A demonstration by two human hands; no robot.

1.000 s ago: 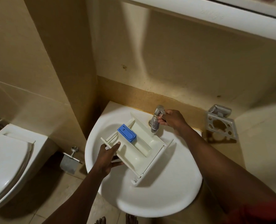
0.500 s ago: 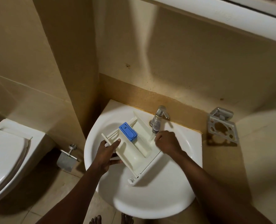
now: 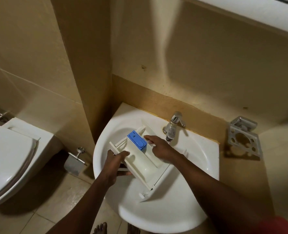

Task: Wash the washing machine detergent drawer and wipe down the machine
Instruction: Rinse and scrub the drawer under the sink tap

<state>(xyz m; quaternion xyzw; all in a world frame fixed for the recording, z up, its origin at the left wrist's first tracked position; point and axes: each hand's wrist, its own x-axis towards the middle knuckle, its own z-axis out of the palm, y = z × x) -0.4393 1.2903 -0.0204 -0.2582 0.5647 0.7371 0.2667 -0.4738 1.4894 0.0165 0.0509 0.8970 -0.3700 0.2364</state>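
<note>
- A small bathroom with beige tiles. A white corner sink (image 3: pixel 199 159) fills the lower centre of the frame, its tap (image 3: pixel 176 119) is at the bowl's upper right, and a toilet (image 3: pixel 10 157) sits at the left edge.
- The detergent drawer (image 3: pixel 145 168) is held slantwise over the bowl. Its blue insert (image 3: pixel 136 141) is at the upper-left end and its front panel points to the lower right.
- The left hand (image 3: pixel 116 164) is clamped on the drawer's left rail, thumb on top and fingers underneath.
- The right hand (image 3: pixel 161 149) has its fingers stretched out onto the compartment just beside the blue insert. I can make out nothing held in it.
- The step looks like rubbing residue out under the tap. It is best done with a firm left grip and the drawer tilted so the runoff falls into the bowl. The fingertips should work into the corners and round the insert.
- The spout stands close to the upper right of the right hand, so the knuckles could knock it.
- The wall corner at the sink's upper left is near the drawer's far end. Open room lies toward the lower frame.
- The metal holder (image 3: pixel 243 137) on the right wall is well apart.
</note>
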